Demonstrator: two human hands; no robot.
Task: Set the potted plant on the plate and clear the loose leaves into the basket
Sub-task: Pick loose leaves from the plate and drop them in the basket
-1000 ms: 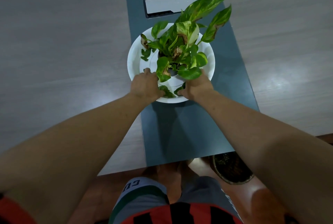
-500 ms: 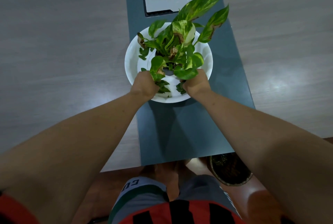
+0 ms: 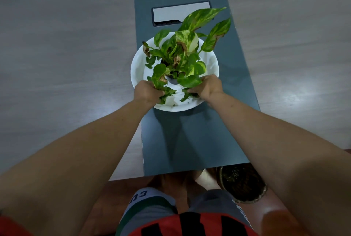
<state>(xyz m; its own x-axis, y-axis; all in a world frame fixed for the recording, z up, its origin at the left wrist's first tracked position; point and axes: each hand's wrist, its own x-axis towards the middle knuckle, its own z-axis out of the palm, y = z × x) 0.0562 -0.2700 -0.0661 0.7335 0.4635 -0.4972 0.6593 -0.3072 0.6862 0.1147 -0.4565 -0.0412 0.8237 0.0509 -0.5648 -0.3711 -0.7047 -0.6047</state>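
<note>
Now fisted on loose leaves point(image 3: 167, 93) instead of lying flat: left hand point(image 3: 147, 91), right hand point(image 3: 207, 85), on near side of plate point(image 3: 136, 68). Plant point(image 3: 182, 55) on plate, on dark strip point(image 3: 190, 140) of grey table point(image 3: 57, 46). Basket point(image 3: 243, 184) on floor below near edge, right.

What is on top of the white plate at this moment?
On the plate stands the potted plant, its pot mostly hidden by foliage. Loose leaves lie at the near side, where the left hand and right hand gather them.
</note>
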